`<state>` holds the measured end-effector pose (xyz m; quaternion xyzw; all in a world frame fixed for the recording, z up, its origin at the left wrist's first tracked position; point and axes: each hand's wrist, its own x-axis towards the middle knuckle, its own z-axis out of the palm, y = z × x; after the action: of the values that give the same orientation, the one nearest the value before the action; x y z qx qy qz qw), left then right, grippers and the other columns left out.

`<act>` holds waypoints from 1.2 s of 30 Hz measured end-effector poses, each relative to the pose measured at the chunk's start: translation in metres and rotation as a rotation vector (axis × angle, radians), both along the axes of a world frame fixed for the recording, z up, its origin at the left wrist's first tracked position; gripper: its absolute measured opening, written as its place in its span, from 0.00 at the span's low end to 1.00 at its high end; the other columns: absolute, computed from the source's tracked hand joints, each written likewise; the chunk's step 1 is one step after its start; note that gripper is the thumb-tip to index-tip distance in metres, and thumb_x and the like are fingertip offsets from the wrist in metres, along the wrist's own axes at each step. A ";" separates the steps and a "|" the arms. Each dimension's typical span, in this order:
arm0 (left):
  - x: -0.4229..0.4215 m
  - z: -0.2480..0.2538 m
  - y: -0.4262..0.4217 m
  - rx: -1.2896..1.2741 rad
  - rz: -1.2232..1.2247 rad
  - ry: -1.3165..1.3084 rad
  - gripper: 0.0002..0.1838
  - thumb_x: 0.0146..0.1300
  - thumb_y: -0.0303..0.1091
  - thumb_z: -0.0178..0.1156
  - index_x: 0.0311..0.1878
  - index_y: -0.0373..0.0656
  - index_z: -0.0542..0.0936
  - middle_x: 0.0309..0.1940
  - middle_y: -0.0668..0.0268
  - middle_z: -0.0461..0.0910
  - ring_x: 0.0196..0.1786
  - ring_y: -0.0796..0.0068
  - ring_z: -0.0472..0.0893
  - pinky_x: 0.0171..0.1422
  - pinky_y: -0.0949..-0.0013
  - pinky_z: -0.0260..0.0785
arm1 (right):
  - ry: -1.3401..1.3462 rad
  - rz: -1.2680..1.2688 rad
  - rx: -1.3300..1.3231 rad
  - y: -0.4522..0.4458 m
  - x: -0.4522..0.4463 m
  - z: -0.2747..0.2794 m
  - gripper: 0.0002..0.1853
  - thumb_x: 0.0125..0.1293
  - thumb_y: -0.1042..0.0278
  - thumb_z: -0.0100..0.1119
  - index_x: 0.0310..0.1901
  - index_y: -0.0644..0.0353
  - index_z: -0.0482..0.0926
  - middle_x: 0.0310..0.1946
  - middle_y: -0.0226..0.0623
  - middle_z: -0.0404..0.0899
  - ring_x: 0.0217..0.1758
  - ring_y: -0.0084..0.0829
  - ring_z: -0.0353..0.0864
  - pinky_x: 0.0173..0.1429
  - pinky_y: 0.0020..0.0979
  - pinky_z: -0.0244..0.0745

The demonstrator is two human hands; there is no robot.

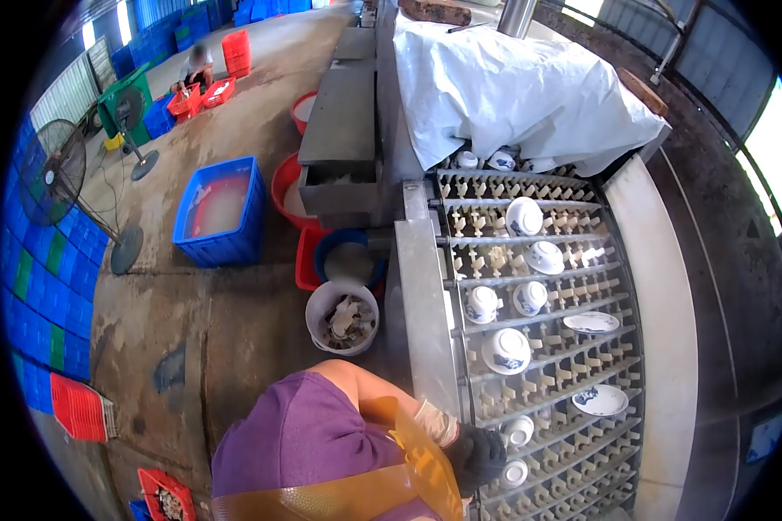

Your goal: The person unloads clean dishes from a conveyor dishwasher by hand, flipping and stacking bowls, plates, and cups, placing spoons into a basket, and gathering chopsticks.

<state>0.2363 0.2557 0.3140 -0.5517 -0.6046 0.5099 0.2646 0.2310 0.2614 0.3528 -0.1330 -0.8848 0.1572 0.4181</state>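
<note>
My left hand (478, 453), in a dark glove with a pale cuff, is over the near left edge of a pegged conveyor (573, 438). Its fingers look curled; whatever they hold, if anything, is hidden. Close beside the fingertips sit a small white bowl (519, 431) and another small white piece (513, 473), both on the pegs. Whether the glove touches them, I cannot tell. My right hand cannot be made out; my body and orange apron (321, 493) cover that area. Farther up the conveyor are blue-patterned bowls (506, 351) and oval dishes (599, 400).
A white sheet (521, 87) covers the conveyor's far end. Left of its metal side are a white bucket of broken pieces (343, 319), a blue basin (349, 260) and a blue tub (222, 213). Fans (52, 174) stand farther left. Another person (197, 68) sits by red crates.
</note>
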 end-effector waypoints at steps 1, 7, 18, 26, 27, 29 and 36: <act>0.002 0.001 -0.001 -0.001 0.011 0.005 0.28 0.65 0.49 0.47 0.11 0.45 0.63 0.12 0.65 0.63 0.18 0.71 0.62 0.24 0.66 0.53 | 0.002 0.000 0.001 0.000 0.002 0.000 0.09 0.62 0.64 0.54 0.35 0.62 0.78 0.31 0.43 0.78 0.33 0.44 0.76 0.38 0.41 0.72; 0.025 -0.040 0.007 0.040 -0.008 -0.053 0.28 0.65 0.48 0.49 0.11 0.44 0.63 0.13 0.65 0.63 0.18 0.71 0.63 0.25 0.65 0.54 | 0.012 0.001 0.006 -0.001 0.011 -0.002 0.09 0.62 0.64 0.55 0.34 0.62 0.78 0.30 0.43 0.78 0.32 0.44 0.77 0.36 0.41 0.72; 0.038 -0.034 0.001 0.361 0.155 -0.226 0.25 0.64 0.46 0.49 0.12 0.44 0.65 0.17 0.64 0.67 0.24 0.70 0.66 0.31 0.65 0.58 | 0.042 -0.007 0.024 -0.004 0.028 -0.008 0.09 0.63 0.65 0.55 0.32 0.63 0.78 0.28 0.43 0.78 0.29 0.44 0.77 0.34 0.40 0.73; 0.045 -0.030 -0.011 0.519 0.050 -0.309 0.10 0.40 0.23 0.58 0.31 0.33 0.79 0.29 0.54 0.77 0.35 0.59 0.79 0.46 0.60 0.74 | 0.131 -0.034 0.082 -0.008 0.036 -0.007 0.10 0.63 0.65 0.54 0.31 0.63 0.78 0.26 0.44 0.78 0.28 0.44 0.77 0.33 0.40 0.73; 0.048 -0.029 -0.009 0.520 0.048 -0.309 0.10 0.40 0.23 0.58 0.31 0.33 0.79 0.29 0.54 0.77 0.35 0.59 0.79 0.46 0.60 0.74 | 0.131 -0.035 0.083 -0.008 0.038 -0.007 0.10 0.63 0.65 0.54 0.31 0.63 0.78 0.26 0.44 0.78 0.28 0.44 0.77 0.33 0.40 0.73; 0.054 -0.024 -0.004 0.033 0.122 0.008 0.23 0.66 0.49 0.45 0.19 0.45 0.63 0.22 0.66 0.64 0.29 0.71 0.62 0.38 0.65 0.56 | 0.082 -0.014 0.049 -0.008 0.044 -0.008 0.10 0.63 0.65 0.54 0.31 0.63 0.78 0.27 0.43 0.78 0.29 0.44 0.77 0.34 0.40 0.73; 0.057 -0.019 -0.016 0.185 0.004 -0.099 0.07 0.43 0.22 0.57 0.28 0.34 0.79 0.27 0.54 0.77 0.35 0.59 0.79 0.45 0.59 0.75 | -0.012 0.029 -0.025 -0.008 0.060 -0.011 0.09 0.62 0.66 0.55 0.32 0.64 0.78 0.29 0.43 0.79 0.31 0.44 0.78 0.37 0.40 0.74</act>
<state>0.2937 0.2398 0.2951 -0.5482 -0.6627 0.4245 0.2831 0.2910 0.2532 0.3413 -0.1261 -0.8871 0.1735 0.4087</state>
